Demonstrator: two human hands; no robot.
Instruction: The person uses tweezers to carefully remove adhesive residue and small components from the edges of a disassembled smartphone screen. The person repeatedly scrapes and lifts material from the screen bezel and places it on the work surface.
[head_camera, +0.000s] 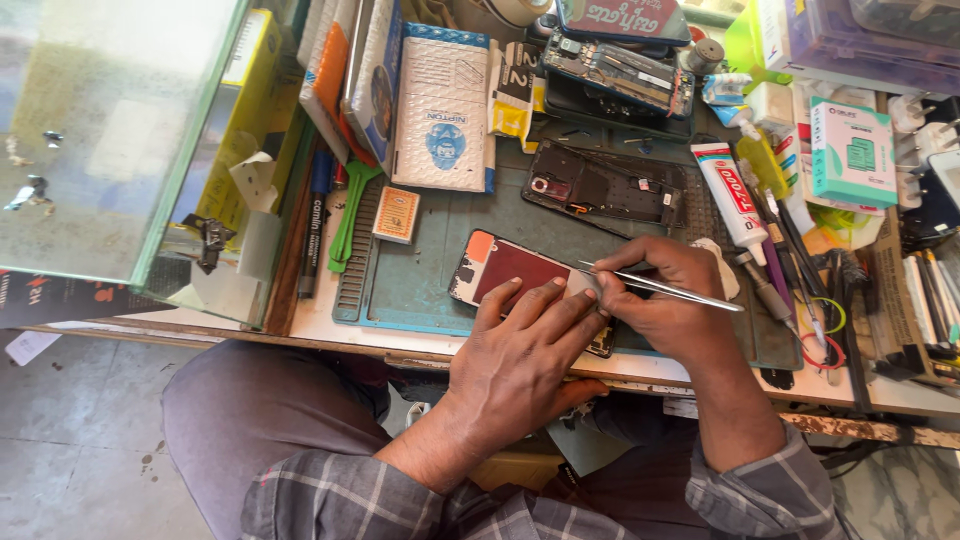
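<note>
An opened phone body (503, 266) with a dark red inside lies on the green work mat (420, 280) near the table's front edge. My left hand (520, 350) rests flat on its right part, fingers spread and pressing it down. My right hand (668, 295) grips thin metal tweezers (660, 286), whose tip points left onto the phone just beside my left fingertips. The phone's right end is hidden under both hands.
Another opened phone frame (607, 187) and a phone with its board bare (618, 72) lie further back. A white glue tube (728, 196), several tools (790, 260) and boxes (852, 152) crowd the right. A padded envelope (441, 108), a small card (396, 214) and a glass case (110, 130) stand left.
</note>
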